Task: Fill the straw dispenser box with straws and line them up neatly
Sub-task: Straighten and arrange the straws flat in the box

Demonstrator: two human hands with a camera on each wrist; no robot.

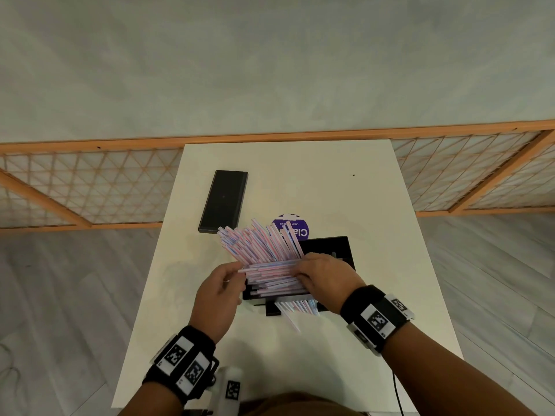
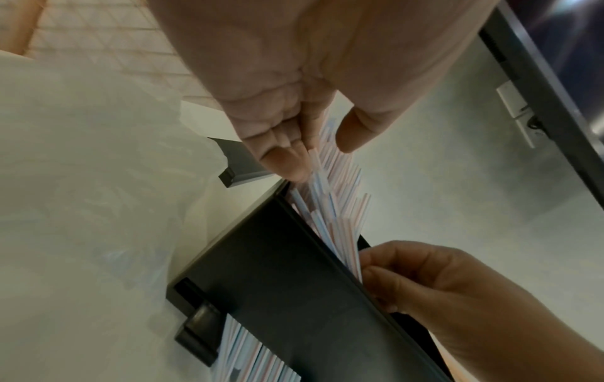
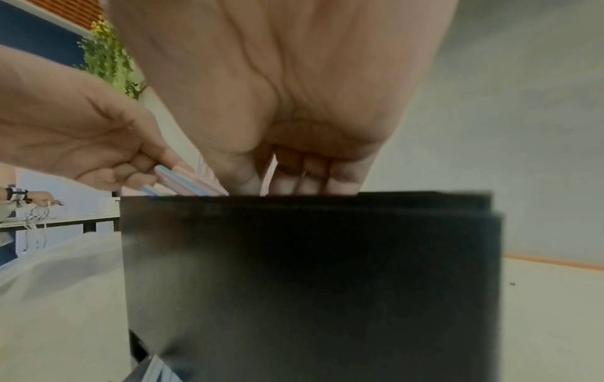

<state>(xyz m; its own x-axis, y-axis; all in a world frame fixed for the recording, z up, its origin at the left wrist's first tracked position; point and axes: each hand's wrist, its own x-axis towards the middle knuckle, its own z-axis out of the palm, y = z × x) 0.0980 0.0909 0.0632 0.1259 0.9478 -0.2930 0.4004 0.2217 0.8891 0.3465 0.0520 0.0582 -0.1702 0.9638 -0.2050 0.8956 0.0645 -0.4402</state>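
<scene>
The black straw dispenser box [image 1: 329, 250] stands open-topped at the middle of the white table [image 1: 375, 235]. A heap of pink, blue and white striped straws [image 1: 270, 273] lies across its top, and more fan out tilted toward the far left. My left hand [image 1: 237, 273] pinches the straws' left ends [image 2: 330, 181] between thumb and fingers. My right hand [image 1: 300, 273] curls over their right ends, its fingers [image 3: 307, 182] reaching down just inside the box [image 3: 310, 284]. Several straws [image 1: 297, 310] poke out of the outlet at the box's near side.
The box's black lid [image 1: 223, 202] lies flat at the far left of the table. A round purple sticker [image 1: 301, 231] shows behind the straws. A clear plastic bag [image 2: 81, 181] lies left of the box. A wooden lattice screen [image 1: 90, 187] stands beyond the table.
</scene>
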